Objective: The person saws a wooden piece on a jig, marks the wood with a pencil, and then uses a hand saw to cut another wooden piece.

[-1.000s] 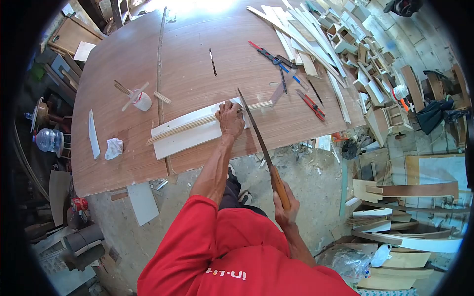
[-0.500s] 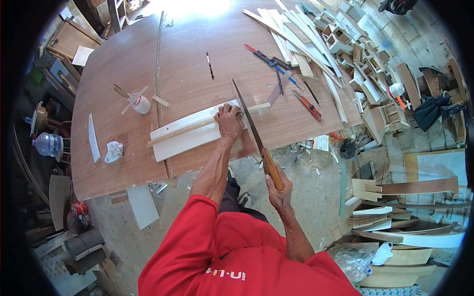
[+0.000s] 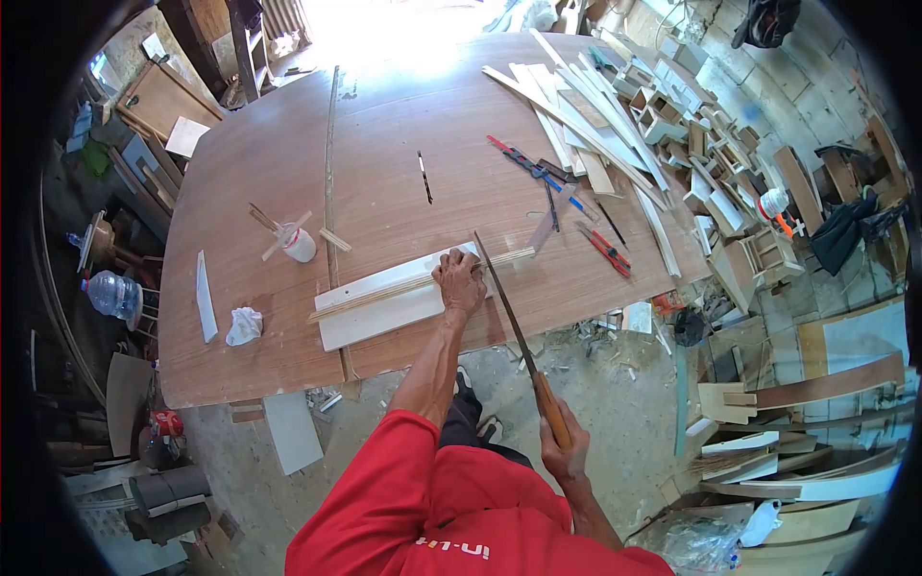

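Note:
A hand saw point(image 3: 509, 312) with a wooden handle is in my right hand point(image 3: 565, 449), its fingers wrapped round the grip. The blade slants up and away from me, crossing thin wooden strips point(image 3: 375, 295) close to its tip. My left hand point(image 3: 461, 282) is closed over these strips just left of the blade and presses them onto a white board point(image 3: 384, 324). The strips run along the board, and their right ends stick out past the blade. How deep the teeth sit in the wood cannot be made out.
Board and strips lie at the near edge of a large brown table point(image 3: 250, 336). Left of them are a white tub point(image 3: 301, 246) with sticks and a crumpled cloth point(image 3: 244, 326). Red-handled pliers point(image 3: 605, 252), a clamp point(image 3: 543, 171) and long pale slats point(image 3: 576, 125) lie to the right.
The saw has been drawn back toward me, so less blade reaches past the strips. My left hand keeps its place on them. The whole view has shifted, with the table appearing lower.

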Tool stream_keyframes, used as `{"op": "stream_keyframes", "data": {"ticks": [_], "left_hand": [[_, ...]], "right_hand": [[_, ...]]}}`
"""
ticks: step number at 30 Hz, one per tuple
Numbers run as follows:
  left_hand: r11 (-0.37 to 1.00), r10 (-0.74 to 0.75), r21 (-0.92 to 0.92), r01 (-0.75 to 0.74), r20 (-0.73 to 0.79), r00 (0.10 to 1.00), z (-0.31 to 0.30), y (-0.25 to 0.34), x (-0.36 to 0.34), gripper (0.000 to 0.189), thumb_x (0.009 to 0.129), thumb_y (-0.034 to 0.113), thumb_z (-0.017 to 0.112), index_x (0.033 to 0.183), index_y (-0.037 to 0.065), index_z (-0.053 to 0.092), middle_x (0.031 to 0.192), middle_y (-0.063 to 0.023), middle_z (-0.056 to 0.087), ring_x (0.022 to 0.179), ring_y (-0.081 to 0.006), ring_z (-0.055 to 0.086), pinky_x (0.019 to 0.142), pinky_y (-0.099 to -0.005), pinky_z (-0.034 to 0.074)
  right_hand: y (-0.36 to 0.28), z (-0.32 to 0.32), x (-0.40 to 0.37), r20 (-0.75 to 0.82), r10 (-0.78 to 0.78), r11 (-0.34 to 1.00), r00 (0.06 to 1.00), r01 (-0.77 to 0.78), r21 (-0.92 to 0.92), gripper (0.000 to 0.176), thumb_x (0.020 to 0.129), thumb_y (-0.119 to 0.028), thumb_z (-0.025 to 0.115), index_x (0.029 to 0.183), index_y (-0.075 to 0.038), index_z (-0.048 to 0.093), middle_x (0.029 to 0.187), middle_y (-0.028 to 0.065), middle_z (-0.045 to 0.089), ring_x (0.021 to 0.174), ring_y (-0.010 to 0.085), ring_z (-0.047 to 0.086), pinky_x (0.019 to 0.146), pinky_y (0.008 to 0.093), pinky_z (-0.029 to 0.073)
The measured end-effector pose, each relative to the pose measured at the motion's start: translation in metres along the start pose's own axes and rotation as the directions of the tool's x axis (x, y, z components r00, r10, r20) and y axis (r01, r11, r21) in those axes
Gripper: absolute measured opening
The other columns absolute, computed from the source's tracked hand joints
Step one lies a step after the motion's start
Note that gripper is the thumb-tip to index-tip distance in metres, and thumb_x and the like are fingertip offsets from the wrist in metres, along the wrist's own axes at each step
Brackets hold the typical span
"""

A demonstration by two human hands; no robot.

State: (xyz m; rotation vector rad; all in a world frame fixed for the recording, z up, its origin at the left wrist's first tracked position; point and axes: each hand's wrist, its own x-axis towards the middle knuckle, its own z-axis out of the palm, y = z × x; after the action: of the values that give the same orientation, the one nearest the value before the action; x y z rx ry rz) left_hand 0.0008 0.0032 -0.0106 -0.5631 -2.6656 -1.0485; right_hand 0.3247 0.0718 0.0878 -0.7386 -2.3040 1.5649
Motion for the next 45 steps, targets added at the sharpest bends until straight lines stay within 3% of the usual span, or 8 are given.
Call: {"op": "stream_keyframes", "data": {"ticks": [5,11,13,16,23,25,33,45], "left_hand": [[1.0,0.016,-0.006,-0.016,-0.016,1.0,-0.003,0.001,0.0,0.021,0.067,0.007,0.062,0.088,0.012,0.062,0.098,-0.0084,0.053,0.102,-0.0297,0.046,0.085,-0.0448,0.031],[0.999,-0.035,0.001,0.034,0.03,0.999,-0.002,0.001,0.001,0.022,0.069,0.007,0.062,0.091,0.011,0.064,0.1,-0.0092,0.054,0.103,-0.03,0.047,0.088,-0.046,0.031],[1.0,-0.014,0.0,0.014,0.023,1.0,-0.001,0.001,0.001,0.023,0.069,0.007,0.062,0.091,0.011,0.064,0.1,-0.0092,0.054,0.103,-0.03,0.047,0.087,-0.046,0.031],[1.0,-0.025,0.005,0.025,0.029,0.999,-0.001,0.003,0.0,0.023,0.069,0.007,0.063,0.091,0.011,0.064,0.1,-0.0099,0.053,0.104,-0.0301,0.046,0.088,-0.0459,0.031],[1.0,-0.029,0.002,0.029,0.046,0.999,-0.001,0.002,0.002,0.022,0.068,0.007,0.063,0.09,0.01,0.063,0.1,-0.0104,0.053,0.103,-0.0305,0.046,0.088,-0.0458,0.031],[1.0,-0.012,0.004,0.011,0.02,1.0,0.0,0.0,-0.001,0.023,0.068,0.007,0.063,0.09,0.01,0.063,0.1,-0.0105,0.053,0.103,-0.0305,0.046,0.088,-0.0457,0.031],[1.0,-0.026,-0.004,0.027,0.059,0.998,-0.005,0.002,0.001,0.021,0.069,0.006,0.064,0.09,0.01,0.064,0.099,-0.0094,0.053,0.102,-0.0304,0.047,0.086,-0.0451,0.031],[1.0,-0.016,0.017,0.016,0.025,1.0,-0.006,0.005,0.001,0.019,0.071,0.008,0.064,0.089,0.011,0.064,0.099,-0.0085,0.054,0.102,-0.03,0.047,0.086,-0.0458,0.031]], "right_hand": [[0.007,0.03,0.049,-0.058,-0.14,0.99,0.989,0.141,0.027,0.046,0.084,-0.003,0.063,0.129,-0.001,0.055,0.097,0.0188,0.069,0.08,0.0155,0.067,0.068,0.0293,0.052],[-0.003,-0.01,-0.012,0.06,0.101,0.995,0.993,-0.101,0.002,0.046,0.084,0.0,0.062,0.13,0.003,0.053,0.098,0.0142,0.068,0.083,0.0122,0.063,0.073,0.026,0.05],[0.001,-0.004,-0.014,-0.018,-0.024,0.997,1.0,0.025,0.076,0.05,0.083,0.002,0.059,0.132,-0.002,0.053,0.071,0.0069,0.057,0.06,0.0089,0.054,0.057,0.026,0.048],[0.004,0.016,0.024,0.008,-0.005,1.0,1.0,0.005,-0.008,0.046,0.084,0.002,0.059,0.13,0.002,0.053,0.097,0.0133,0.068,0.076,0.0099,0.061,0.068,0.0251,0.05],[0.006,-0.004,-0.01,0.029,0.039,0.998,0.999,-0.038,-0.056,0.046,0.084,0.002,0.06,0.13,0.002,0.053,0.097,0.0131,0.068,0.076,0.01,0.061,0.067,0.0242,0.049],[0.005,-0.008,-0.021,0.0,-0.028,0.996,1.0,0.028,0.079,0.049,0.084,0.0,0.06,0.133,0.0,0.052,0.078,0.011,0.062,0.064,0.0104,0.057,0.06,0.0265,0.048],[0.011,0.018,0.026,-0.052,-0.136,0.99,0.989,0.134,-0.031,0.047,0.084,0.0,0.06,0.131,-0.002,0.054,0.082,0.0099,0.064,0.063,0.0099,0.057,0.059,0.0257,0.048],[0.012,0.008,0.019,0.058,0.035,0.998,0.998,-0.038,0.047,0.05,0.083,0.005,0.059,0.132,0.002,0.052,0.087,0.0044,0.064,0.067,0.0059,0.053,0.06,0.0214,0.045]]}}
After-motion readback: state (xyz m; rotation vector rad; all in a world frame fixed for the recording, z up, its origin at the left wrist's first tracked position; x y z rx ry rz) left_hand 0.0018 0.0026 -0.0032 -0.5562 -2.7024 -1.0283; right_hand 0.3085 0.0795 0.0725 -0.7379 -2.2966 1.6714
